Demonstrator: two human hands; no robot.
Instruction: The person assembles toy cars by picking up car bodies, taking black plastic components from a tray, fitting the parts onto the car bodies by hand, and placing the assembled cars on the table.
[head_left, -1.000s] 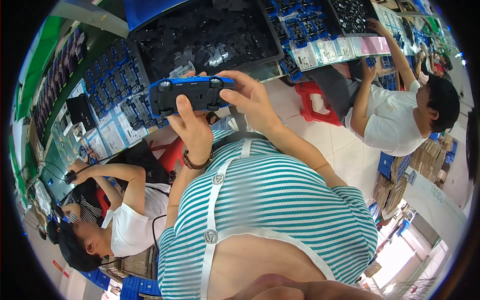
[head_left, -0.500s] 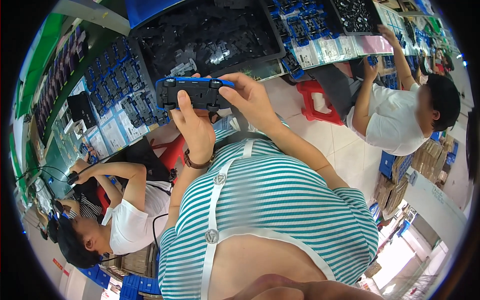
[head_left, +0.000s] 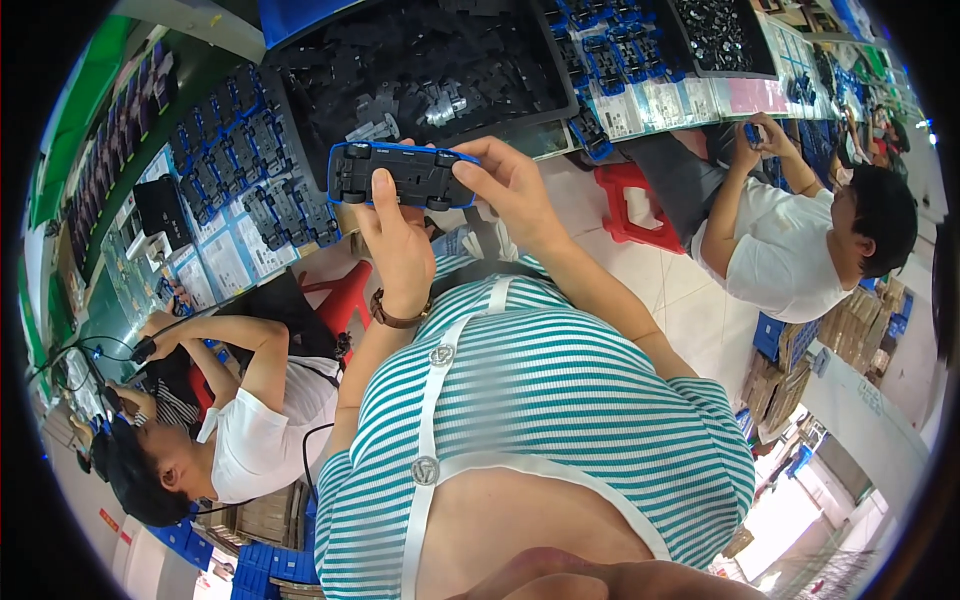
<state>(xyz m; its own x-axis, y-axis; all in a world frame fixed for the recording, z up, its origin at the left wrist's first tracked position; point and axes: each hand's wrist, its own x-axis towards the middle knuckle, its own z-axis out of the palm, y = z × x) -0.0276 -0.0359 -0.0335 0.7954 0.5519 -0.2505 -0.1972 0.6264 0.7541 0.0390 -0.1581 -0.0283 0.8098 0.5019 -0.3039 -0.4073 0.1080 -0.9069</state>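
A blue toy car (head_left: 410,178) is held up in front of me, its black underside and wheels turned toward me. My left hand (head_left: 398,235) grips it from below, the thumb pressed on the black base and the fingers hidden behind. At the car's right end, my right hand (head_left: 510,190) pinches it between thumb and fingers. Just beyond the car lies a large black tray (head_left: 300,125) filled with loose black plastic parts (head_left: 440,75).
Rows of blue-and-black car pieces (head_left: 240,150) lie left of the tray, more (head_left: 610,45) to its right. A smaller tray of small parts (head_left: 715,30) stands far right. Co-workers sit on the left (head_left: 270,430) and right (head_left: 780,240); a red stool (head_left: 630,205) stands at the right.
The toy car has tilted and shifted slightly to the right in my hands, showing more of its underside. The co-worker on the right has brought both hands together around a small blue thing.
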